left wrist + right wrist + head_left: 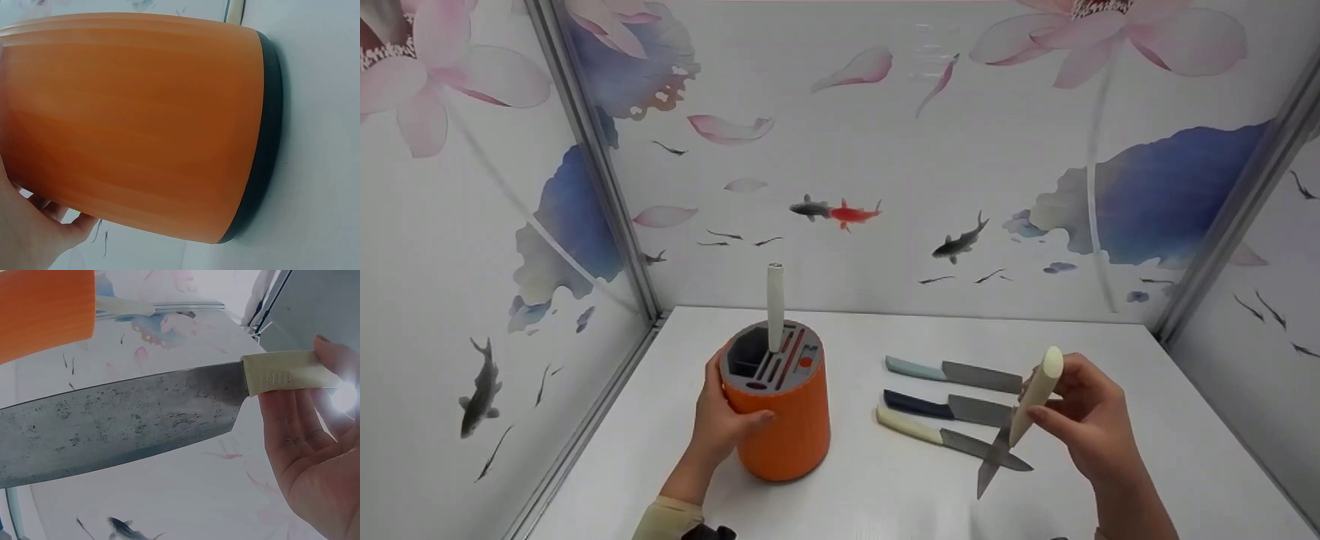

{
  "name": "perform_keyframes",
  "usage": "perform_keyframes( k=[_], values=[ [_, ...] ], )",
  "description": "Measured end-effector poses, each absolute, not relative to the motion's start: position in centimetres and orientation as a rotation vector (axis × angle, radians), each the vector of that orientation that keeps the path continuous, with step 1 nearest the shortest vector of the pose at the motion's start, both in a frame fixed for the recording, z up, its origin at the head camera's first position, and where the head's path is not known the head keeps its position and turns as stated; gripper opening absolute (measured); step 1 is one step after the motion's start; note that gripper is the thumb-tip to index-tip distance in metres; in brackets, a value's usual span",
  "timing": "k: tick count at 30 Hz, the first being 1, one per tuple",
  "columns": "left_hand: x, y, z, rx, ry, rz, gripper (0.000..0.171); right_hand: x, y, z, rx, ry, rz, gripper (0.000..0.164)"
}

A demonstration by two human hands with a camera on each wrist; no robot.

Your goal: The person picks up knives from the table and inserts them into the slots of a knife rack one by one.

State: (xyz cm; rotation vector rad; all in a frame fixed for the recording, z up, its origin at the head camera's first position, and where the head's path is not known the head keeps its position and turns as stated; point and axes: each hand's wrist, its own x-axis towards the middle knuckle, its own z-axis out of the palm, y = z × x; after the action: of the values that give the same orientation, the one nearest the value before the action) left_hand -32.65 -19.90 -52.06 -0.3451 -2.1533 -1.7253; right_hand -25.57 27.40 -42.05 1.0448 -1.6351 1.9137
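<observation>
My left hand (718, 418) grips the side of an orange knife block (787, 439), thumb across its front. The block stands upright on the table, its grey slotted top (757, 375) facing up. One white-handled tool (775, 304) stands in it. In the right wrist view my right hand (315, 450) holds a kitchen knife by its cream handle (287, 371); the broad, spotted blade (124, 416) reaches left. From the head view that blade points down, overlapping the knives on the table. The left wrist view shows the block's dark base (270, 140) against the tabletop.
Three knives lie side by side right of the block: one light blue-handled (915, 367), one navy-handled (919, 405) and one cream-handled (911, 427). Printed panels (840, 150) enclose the white table (877, 502) at the back and sides, with metal posts at the corners.
</observation>
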Motion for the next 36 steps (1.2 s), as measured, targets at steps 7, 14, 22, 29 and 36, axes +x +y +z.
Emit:
perform_keyframes(
  k=[7,14,22,29,36],
  values=[
    [-32.6,-19.8,-51.9,-0.315,-2.159,-1.746,0.115,-25.6,27.5,-42.0,1.041,-1.626,1.920,0.042],
    [-32.6,-20.3,-52.0,-0.328,-2.144,-1.733,0.115,-25.7,27.5,-41.6,0.992,-1.688,1.862,0.044],
    [-32.8,-19.9,-52.1,-0.360,-2.145,-1.724,0.115,-25.2,28.2,-40.9,0.866,-1.699,1.816,0.043],
    [-32.6,-19.5,-51.8,-0.318,-2.184,-1.728,0.116,-25.3,26.4,-39.6,0.831,-1.682,1.747,0.042],
    [-32.4,-19.4,-51.9,-0.287,-2.196,-1.711,0.117,-25.0,22.6,-38.3,0.754,-1.763,1.557,0.045]
  ],
)
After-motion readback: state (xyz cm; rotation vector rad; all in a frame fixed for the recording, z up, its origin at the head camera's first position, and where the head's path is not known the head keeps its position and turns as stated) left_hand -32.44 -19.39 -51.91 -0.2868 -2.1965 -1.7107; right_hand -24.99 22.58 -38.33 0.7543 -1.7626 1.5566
